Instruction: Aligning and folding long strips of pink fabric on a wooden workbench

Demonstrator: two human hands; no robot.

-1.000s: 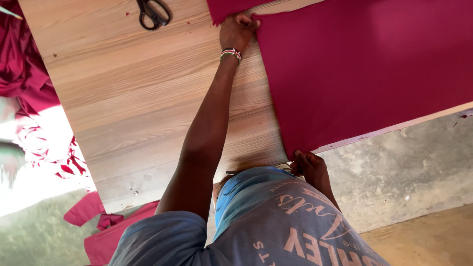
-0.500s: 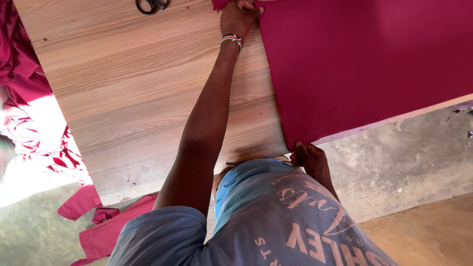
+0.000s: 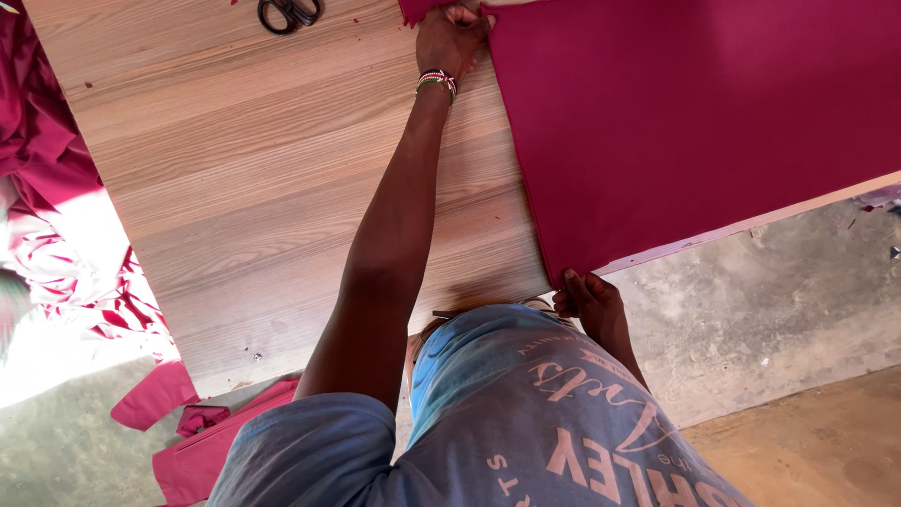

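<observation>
Maroon cloth [image 3: 694, 122], both hands pinching corners

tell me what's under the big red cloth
The red cloth lies flat on the wooden table, both hands holding its edge. Whatever else is beneath it is covered.

Dark red cloth [image 3: 694, 131] lies flat across the wooden table [image 3: 244, 188].

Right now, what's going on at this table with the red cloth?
A person leans over a wooden table with a sheet of dark red fabric spread on it. The left hand pins the far corner of its edge; the right hand has a grip on the near corner at the table's edge. Black scissors lie untouched beyond.
</observation>
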